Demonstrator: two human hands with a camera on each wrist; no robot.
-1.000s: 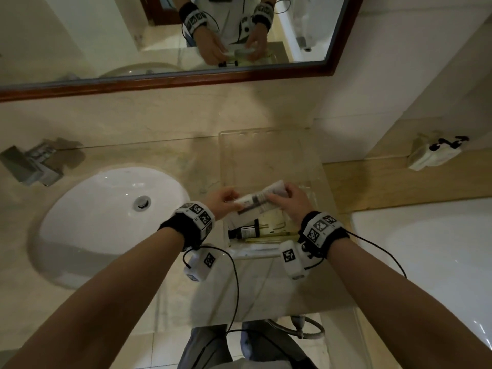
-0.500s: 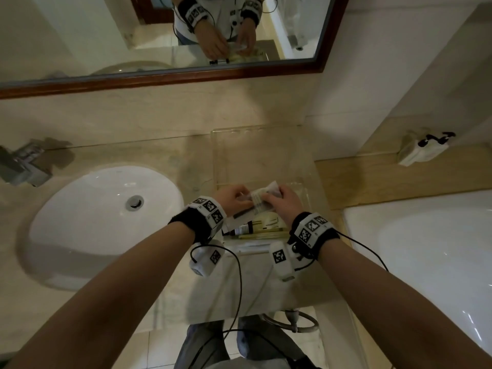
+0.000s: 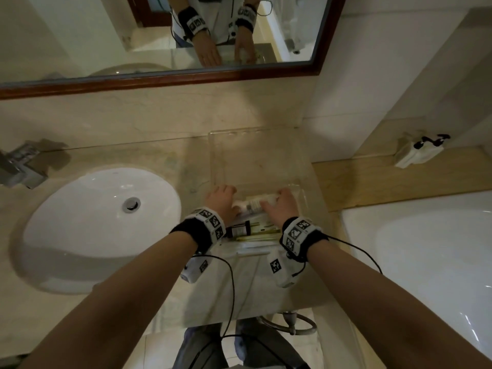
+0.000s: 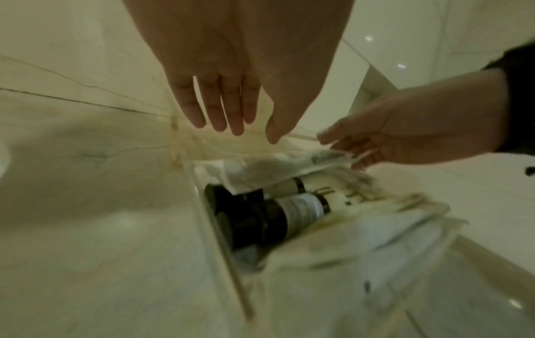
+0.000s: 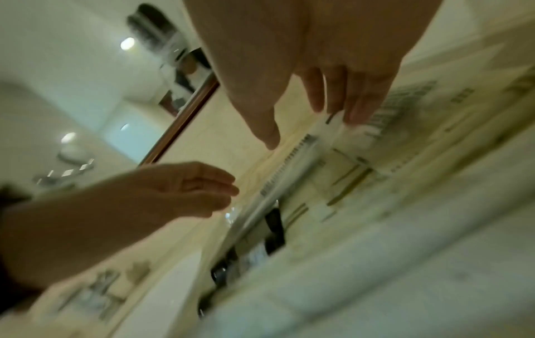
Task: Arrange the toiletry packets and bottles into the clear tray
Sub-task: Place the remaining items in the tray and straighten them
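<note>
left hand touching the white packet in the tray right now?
Apart. The left wrist view shows the left hand with straight fingers hanging above the white packet, with bare tray floor visible between.

A white oval sink (image 3: 101, 225) with a metal drain (image 3: 131, 204) is set into the beige marble counter (image 3: 165, 155), and a chrome faucet (image 3: 20, 166) stands at its far left edge. A wood-framed mirror (image 3: 186, 75) hangs on the wall above. To the right lies a white bathtub (image 3: 426, 251), with a folded white cloth (image 3: 418, 153) carrying a small black item on the ledge behind it.
</note>
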